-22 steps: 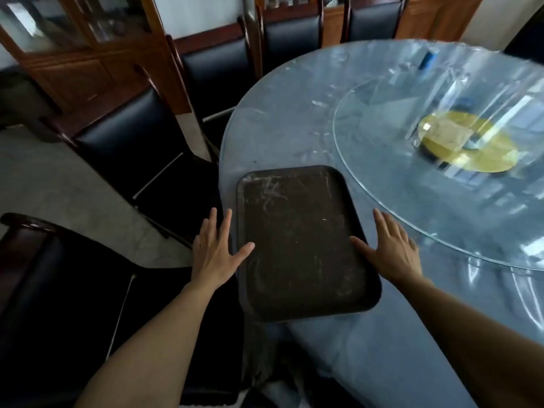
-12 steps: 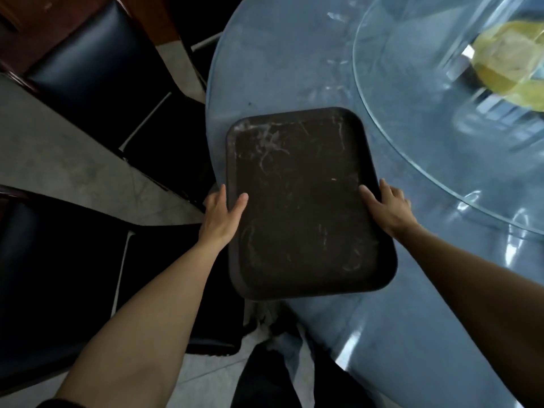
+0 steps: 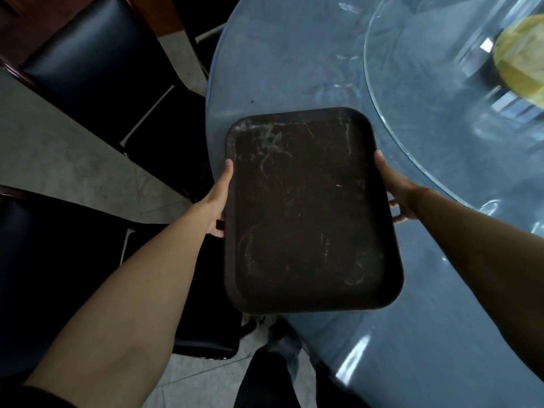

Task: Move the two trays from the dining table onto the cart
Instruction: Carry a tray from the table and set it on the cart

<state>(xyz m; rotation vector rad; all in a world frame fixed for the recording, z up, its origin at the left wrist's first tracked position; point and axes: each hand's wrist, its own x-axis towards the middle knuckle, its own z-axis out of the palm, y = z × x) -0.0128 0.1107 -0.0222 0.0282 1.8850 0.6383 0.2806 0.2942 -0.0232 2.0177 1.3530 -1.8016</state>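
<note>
We hold one dark brown tray (image 3: 309,207) at the centre of the view, over the near edge of the dining table (image 3: 282,69). Its near end overhangs the table edge toward 6 o'clock. The tray is rectangular with rounded corners and a low raised rim. It carries no load; only pale scratches and smears mark its floor, densest toward 11 o'clock. We cannot tell whether its far end touches the tabletop.

Our left hand (image 3: 216,204) clasps the tray's long edge at 9 o'clock, thumb lying along the rim top, fingers hidden beneath. Our right hand (image 3: 396,192) clasps the opposite long edge at 3 o'clock, thumb on the rim, fingers curled under. Both forearms reach up from the lower corners, bare, nearly straight.

The table surface is grey-blue and glossy. A glass turntable (image 3: 441,119) sits on it at 1 o'clock, with a yellow disc (image 3: 521,63) at its hub at 2 o'clock. Black padded chairs (image 3: 97,57) stand at 10 o'clock and 8 o'clock, just beside the table.
</note>
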